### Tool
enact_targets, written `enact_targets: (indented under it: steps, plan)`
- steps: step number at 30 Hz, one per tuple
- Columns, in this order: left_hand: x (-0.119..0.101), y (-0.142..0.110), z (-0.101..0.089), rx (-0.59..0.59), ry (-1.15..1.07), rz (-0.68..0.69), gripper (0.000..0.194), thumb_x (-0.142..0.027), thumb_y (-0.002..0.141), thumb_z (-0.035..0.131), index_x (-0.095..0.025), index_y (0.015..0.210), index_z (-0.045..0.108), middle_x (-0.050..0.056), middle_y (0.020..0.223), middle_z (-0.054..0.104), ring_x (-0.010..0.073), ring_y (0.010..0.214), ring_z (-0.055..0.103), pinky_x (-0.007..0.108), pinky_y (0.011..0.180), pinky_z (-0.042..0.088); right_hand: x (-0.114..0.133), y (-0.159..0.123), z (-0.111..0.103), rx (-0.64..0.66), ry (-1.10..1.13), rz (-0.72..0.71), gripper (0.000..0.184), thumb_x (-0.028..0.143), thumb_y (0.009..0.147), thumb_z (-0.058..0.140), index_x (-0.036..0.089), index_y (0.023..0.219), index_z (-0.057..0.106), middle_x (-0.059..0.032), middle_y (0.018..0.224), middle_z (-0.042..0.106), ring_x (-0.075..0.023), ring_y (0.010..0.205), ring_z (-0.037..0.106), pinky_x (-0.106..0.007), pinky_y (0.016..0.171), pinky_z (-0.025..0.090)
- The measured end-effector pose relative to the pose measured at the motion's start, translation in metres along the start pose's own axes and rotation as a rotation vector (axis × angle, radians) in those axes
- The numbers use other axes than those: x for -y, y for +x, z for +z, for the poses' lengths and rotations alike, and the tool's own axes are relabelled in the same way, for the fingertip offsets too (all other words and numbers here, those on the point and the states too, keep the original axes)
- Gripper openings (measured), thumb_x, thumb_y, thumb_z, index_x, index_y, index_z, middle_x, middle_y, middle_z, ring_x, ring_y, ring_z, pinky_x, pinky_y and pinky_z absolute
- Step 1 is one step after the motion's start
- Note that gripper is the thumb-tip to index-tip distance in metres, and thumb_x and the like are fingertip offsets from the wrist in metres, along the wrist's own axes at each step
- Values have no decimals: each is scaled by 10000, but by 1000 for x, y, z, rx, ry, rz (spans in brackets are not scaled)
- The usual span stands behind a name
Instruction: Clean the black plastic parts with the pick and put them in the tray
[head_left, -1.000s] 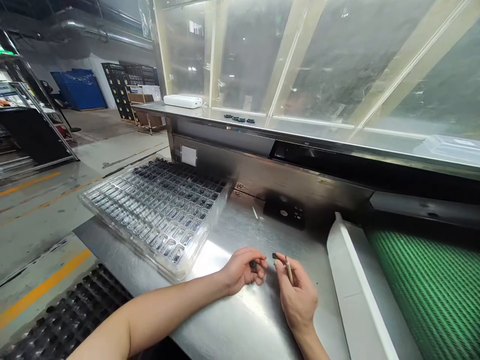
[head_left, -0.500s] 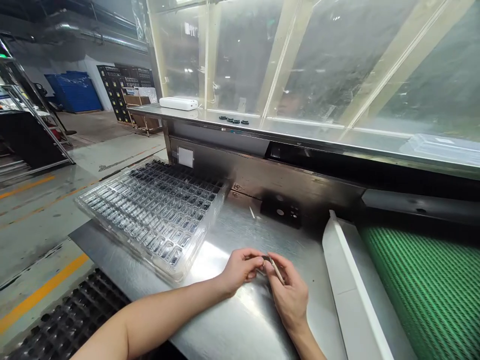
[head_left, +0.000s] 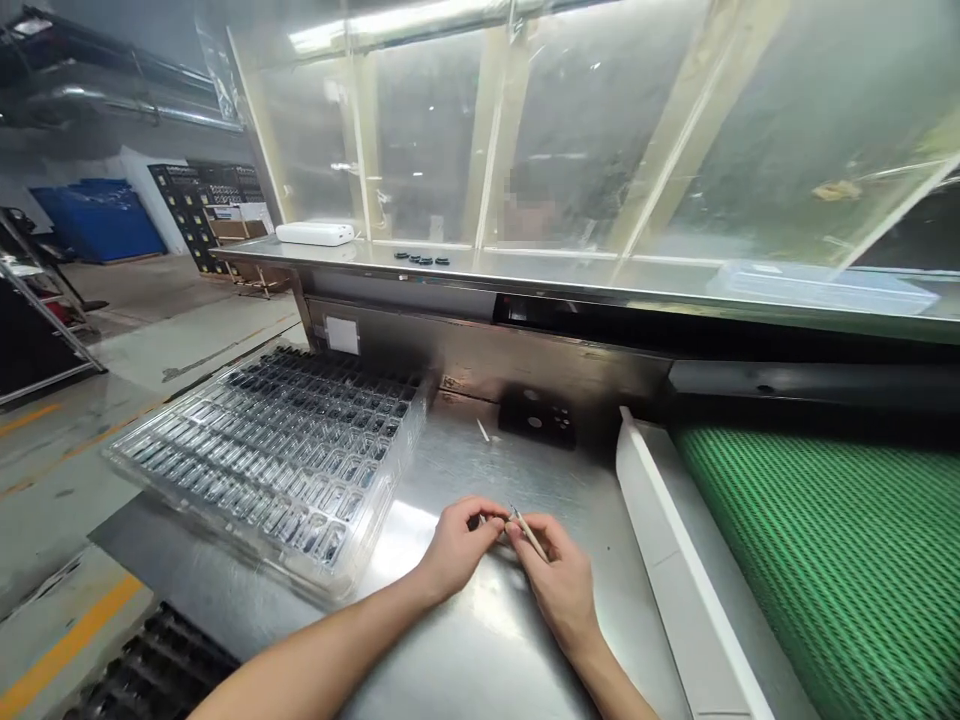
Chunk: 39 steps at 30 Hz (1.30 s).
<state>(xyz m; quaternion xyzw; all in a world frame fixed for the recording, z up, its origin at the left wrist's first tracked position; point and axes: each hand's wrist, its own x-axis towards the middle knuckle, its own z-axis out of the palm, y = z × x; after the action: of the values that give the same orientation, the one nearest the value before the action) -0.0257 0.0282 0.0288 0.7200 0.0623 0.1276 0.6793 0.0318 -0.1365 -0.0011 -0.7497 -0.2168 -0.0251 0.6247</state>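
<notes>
Centrally at the bench's [head_left: 480, 640] near edge, left hand [head_left: 456, 545] fingers pinch a small dark part [head_left: 474, 521], right hand [head_left: 559, 580] fingers grip a thin stick [head_left: 529, 533], fingertips touching.

Small dark part [head_left: 475, 521] pinched in left hand [head_left: 454, 545]: mostly hidden by fingers, too small to identify. Green conveyor belt [head_left: 825, 560] and black floor tray [head_left: 157, 665]: cut off by frame edges.
</notes>
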Motion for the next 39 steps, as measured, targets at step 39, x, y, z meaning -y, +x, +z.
enact_targets:
  steps: [39]
  plan:
    - [26, 17, -4, 109, -125, 16, 504, -608, 841, 856, -178, 1104, 875, 157, 1159, 809, 314, 1103, 726, 407, 1040, 541, 5, 8, 6, -29, 166, 101, 504, 686, 912, 764, 187, 842, 780, -56, 801, 720, -237, 783, 633, -322, 720, 465]
